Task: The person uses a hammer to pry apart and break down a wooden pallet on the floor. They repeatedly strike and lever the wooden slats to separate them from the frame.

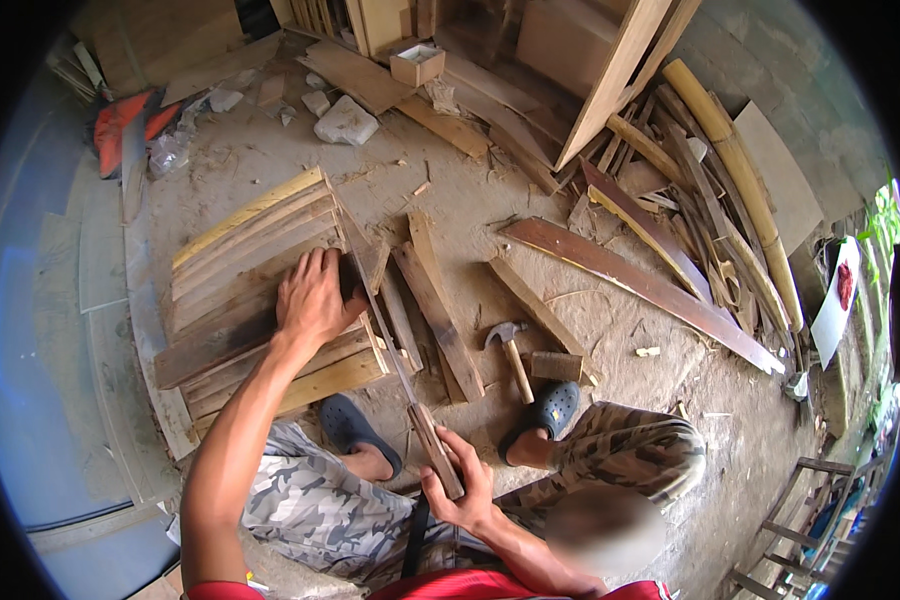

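My left hand (pixel 315 300) presses down on a dark wooden board (pixel 220 345), its fingers curled over the wood and its thumb toward the board's right end. That board lies across a low slatted wooden crate (pixel 260 215) on the ground. In my right hand (pixel 465 490) is the wooden handle of a handsaw (pixel 436 450), the fingers closed around it. The saw's long thin blade slants up and away along the right ends of the board and crate, close by my left thumb. Whether its teeth touch the wood, I cannot tell.
A claw hammer (pixel 512 362) and a short wood block (pixel 557 366) lie between my clogs and loose planks (pixel 438 320). A long brown board (pixel 640 290) rests farther right, near heaped scrap wood and bamboo (pixel 740 170). Stone lumps (pixel 346 122) sit at the back.
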